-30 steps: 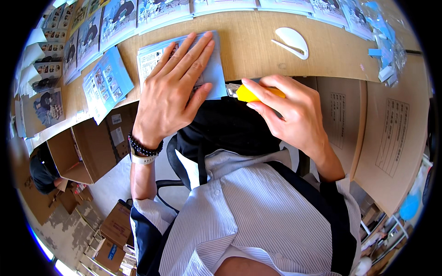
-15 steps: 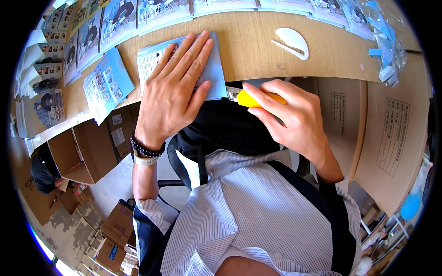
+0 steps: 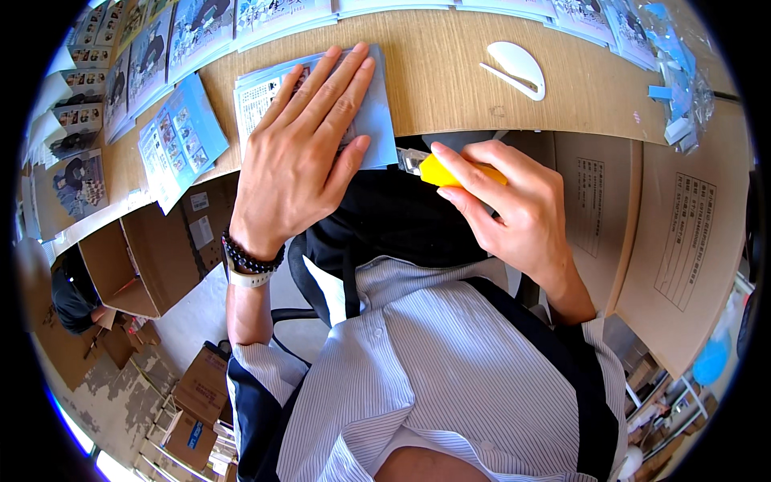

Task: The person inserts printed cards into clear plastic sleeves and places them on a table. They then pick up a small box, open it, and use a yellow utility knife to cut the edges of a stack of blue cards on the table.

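My left hand (image 3: pixel 309 153) lies flat with fingers stretched on a stack of light-blue printed sheets (image 3: pixel 382 104) at the table's front edge. My right hand (image 3: pixel 514 193) is closed around a yellow utility knife (image 3: pixel 450 172). The knife's metal tip (image 3: pixel 411 160) is at the right edge of the stack, near its lower corner; I cannot tell whether the blade touches the paper. A white crescent-shaped plastic letter opener (image 3: pixel 518 71) lies on the table, beyond my right hand.
Stacks of printed cards (image 3: pixel 201 32) line the table's back and left. A loose blue printed sheet (image 3: pixel 183 140) overhangs the front edge. Plastic scraps (image 3: pixel 683 88) lie at the right end. Cardboard boxes (image 3: pixel 683 225) stand right and lower left, where a person (image 3: pixel 74 297) in black is partly visible.
My right hand and the knife have shifted very slightly right. My left hand still rests on the stack. The whole view has tilted a little.
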`<state>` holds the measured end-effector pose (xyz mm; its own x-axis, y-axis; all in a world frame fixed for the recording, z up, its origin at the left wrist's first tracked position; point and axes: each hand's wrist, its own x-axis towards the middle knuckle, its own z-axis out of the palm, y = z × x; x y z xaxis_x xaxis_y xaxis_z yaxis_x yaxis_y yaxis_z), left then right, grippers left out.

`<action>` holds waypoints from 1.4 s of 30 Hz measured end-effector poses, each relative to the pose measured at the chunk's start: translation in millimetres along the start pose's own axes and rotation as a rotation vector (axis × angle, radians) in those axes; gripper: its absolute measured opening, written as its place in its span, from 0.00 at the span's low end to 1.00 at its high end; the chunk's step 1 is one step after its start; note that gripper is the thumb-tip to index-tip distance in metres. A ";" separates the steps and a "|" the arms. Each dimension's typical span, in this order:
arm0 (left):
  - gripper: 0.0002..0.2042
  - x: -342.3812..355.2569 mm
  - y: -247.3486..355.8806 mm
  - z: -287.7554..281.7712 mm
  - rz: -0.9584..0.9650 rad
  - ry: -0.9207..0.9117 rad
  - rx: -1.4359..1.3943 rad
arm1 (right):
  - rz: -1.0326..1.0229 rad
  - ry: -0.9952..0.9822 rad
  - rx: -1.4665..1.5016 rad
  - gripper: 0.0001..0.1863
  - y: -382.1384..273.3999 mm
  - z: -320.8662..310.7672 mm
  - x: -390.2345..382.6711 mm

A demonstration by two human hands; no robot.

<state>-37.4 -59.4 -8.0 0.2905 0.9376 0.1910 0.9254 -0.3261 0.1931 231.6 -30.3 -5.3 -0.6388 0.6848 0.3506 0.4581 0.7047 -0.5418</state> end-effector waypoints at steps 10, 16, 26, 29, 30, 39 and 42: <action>0.30 0.5 0.3 -3.0 0.006 -0.016 -0.016 | -0.006 0.005 0.000 0.23 3.6 3.2 6.9; 0.31 0.9 -0.2 -3.9 0.015 -0.025 -0.025 | -0.036 0.017 -0.008 0.23 8.7 4.7 10.7; 0.31 1.2 -0.3 -4.4 0.015 -0.022 -0.023 | -0.016 0.051 -0.002 0.21 7.6 7.6 14.6; 0.31 1.2 -0.3 -3.1 0.014 -0.024 -0.016 | -0.012 0.057 -0.010 0.21 8.0 8.2 15.2; 0.31 1.4 -0.2 -3.4 0.016 -0.025 -0.014 | -0.010 0.053 -0.010 0.21 8.3 7.5 17.3; 0.31 2.9 -0.4 -5.9 0.026 -0.036 0.009 | 0.019 0.032 -0.025 0.19 7.1 5.5 23.5; 0.36 2.5 -1.8 -4.6 0.028 -0.027 0.008 | 0.021 0.034 -0.025 0.19 7.3 6.4 24.6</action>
<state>-39.5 -57.0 -3.5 0.3230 0.9309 0.1703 0.9185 -0.3517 0.1806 215.3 -9.5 -5.5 -0.6076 0.7053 0.3653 0.4869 0.6941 -0.5303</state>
